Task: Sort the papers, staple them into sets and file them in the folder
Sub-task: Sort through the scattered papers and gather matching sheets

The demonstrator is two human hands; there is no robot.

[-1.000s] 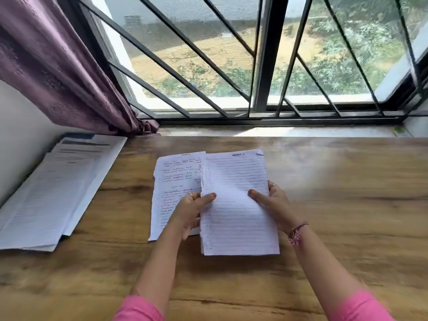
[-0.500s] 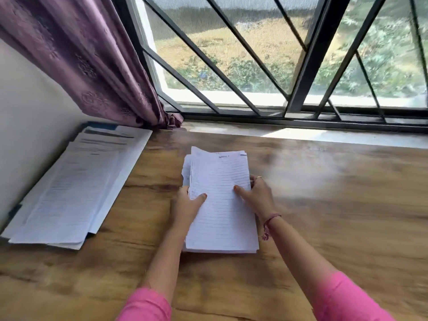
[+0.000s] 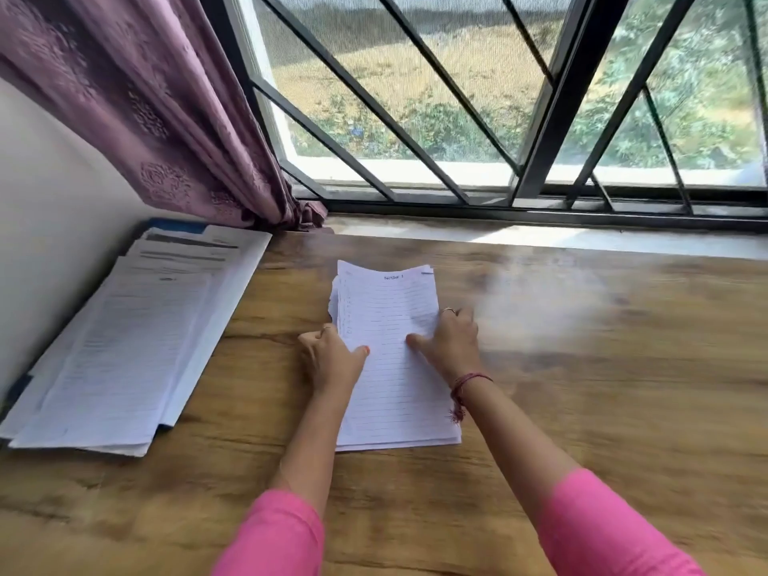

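My left hand (image 3: 332, 359) covers part of the lined stack's (image 3: 395, 367) left edge. The blue folder (image 3: 174, 224) is mostly buried under loose papers (image 3: 124, 347). The stack's heading is too small to read.

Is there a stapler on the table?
No, only a lined paper stack between both hands and a pile by the wall show.

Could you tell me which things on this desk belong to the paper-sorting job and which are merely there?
Part of the job:
- lined paper stack, gripped at its sides by the left hand and right hand
- second paper pile by the wall
- blue folder under that pile

Merely there:
- purple curtain
- window grille
- wooden desk
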